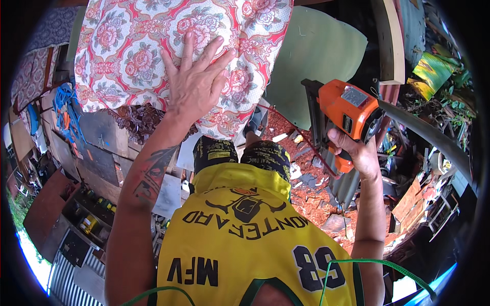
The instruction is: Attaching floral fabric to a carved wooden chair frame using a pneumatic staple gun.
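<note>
My left hand (196,86) lies flat on a floral fabric (138,61) in red, white and grey, its fingers spread. The fabric covers a broad piece at the top of the view, and dark carved wood (138,122) shows under its near edge. My right hand (354,150) is wrapped round the handle of an orange and black nail gun (347,107). The tool is held up to the right of the fabric, apart from it. Beside the fabric, partly behind the tool, is a smooth green sheet (316,61).
A pale wooden beam (393,46) stands at the upper right. Reddish chips and scraps litter the ground (311,199). Blue cords (66,109) hang at the left near wooden boards (102,137). A thin red hose (296,130) runs below the green sheet.
</note>
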The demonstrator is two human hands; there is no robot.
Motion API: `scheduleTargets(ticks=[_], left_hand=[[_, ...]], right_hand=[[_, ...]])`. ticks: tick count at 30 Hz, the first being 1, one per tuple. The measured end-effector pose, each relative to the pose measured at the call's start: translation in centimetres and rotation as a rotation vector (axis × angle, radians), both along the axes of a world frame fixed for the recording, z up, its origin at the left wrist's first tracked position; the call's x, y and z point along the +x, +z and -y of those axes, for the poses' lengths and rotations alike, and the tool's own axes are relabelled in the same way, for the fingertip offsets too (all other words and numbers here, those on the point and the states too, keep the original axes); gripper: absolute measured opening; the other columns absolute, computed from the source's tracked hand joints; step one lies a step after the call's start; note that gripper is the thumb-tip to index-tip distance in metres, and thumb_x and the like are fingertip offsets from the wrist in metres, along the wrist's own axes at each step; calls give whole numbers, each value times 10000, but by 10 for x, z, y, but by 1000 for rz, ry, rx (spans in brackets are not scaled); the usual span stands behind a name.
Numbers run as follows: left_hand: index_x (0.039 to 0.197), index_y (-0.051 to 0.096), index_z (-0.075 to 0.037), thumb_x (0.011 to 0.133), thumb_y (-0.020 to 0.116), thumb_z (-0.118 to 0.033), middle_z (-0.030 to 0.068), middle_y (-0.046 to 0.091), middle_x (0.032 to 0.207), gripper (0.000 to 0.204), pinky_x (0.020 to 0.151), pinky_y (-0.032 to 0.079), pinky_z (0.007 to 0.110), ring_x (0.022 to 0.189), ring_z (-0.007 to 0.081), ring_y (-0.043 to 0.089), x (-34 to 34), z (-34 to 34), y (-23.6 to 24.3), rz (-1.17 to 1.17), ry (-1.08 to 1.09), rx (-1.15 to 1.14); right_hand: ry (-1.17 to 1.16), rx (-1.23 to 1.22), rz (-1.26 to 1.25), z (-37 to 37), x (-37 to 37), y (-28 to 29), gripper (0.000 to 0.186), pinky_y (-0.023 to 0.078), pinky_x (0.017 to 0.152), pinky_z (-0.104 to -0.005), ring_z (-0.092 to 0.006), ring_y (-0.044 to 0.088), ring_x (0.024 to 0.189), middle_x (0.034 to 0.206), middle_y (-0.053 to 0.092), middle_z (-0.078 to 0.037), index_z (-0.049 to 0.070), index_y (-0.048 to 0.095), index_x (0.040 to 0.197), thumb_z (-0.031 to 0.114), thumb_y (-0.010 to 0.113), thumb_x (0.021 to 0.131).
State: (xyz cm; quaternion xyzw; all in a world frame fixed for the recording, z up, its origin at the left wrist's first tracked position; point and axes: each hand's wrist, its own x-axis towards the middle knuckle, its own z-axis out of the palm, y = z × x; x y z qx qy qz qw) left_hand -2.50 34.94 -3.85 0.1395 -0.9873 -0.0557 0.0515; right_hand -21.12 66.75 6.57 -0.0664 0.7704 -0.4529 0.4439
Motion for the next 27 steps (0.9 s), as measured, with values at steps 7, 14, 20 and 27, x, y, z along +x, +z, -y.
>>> scheduleTargets(ticks=[7, 14, 20, 27], left_hand=[[1507, 600, -315, 1053, 563, -336, -8, 426, 1670, 456, 1184, 33, 801, 1605, 431, 170, -2, -2, 2, -13, -23, -48], [1524, 583, -299, 1070, 527, -355, 33, 430, 1667, 461, 1179, 32, 802, 1601, 444, 171, -1, -3, 2, 35, -6, -48], [1533, 568, -315, 1097, 478, -403, 14, 470, 1639, 454, 1249, 77, 703, 1591, 415, 227, 1, 1, -6, -32, -50, -82], [1540, 566, -262, 1097, 469, -380, 14, 523, 1599, 468, 1267, 140, 647, 1563, 402, 307, 1, 8, -6, -90, -163, -23]], right_hand=[[111, 54, -346, 26, -27, -7, 296, 550, 856, -329, -144, 697, 884, 996, 770, -46, -4, 719, 1174, 95, 796, 906], [402, 305, -1126, 67, -61, -81, 814, 546, 986, -517, -504, 661, 1143, 1249, 662, -321, 4, 383, 1580, 287, 733, 902], [348, 215, -1268, 100, -56, -140, 777, 533, 894, -511, -408, 661, 984, 1050, 666, -232, 18, 485, 1537, 194, 796, 847], [234, 301, -1499, 94, -46, -143, 601, 485, 980, -431, -337, 607, 1114, 1177, 662, -126, 79, 641, 1405, 172, 798, 832]])
